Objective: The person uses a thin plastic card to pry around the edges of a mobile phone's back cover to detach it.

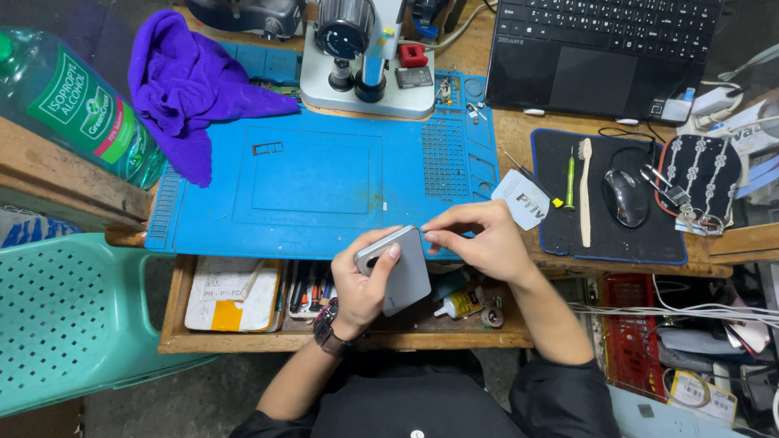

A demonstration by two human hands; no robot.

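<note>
- Evenly lit from above; blue work mat [324, 182] bright, colours saturated.
- Dim along floor and lower frame edges.
- Soft shadows under hands, no harsh glare.
- Sharp focus centre; slight wide-angle bending at edges, near plastic bottle [77, 105].

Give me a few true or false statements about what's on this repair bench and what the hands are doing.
1. The left hand holds a grey phone back side up. True.
2. The right hand rests on the computer mouse. False: it touches the phone's top edge.
3. A purple cloth lies at the blue mat's left corner. True.
4. The drawer under the bench is shut. False: it is pulled open.
</note>
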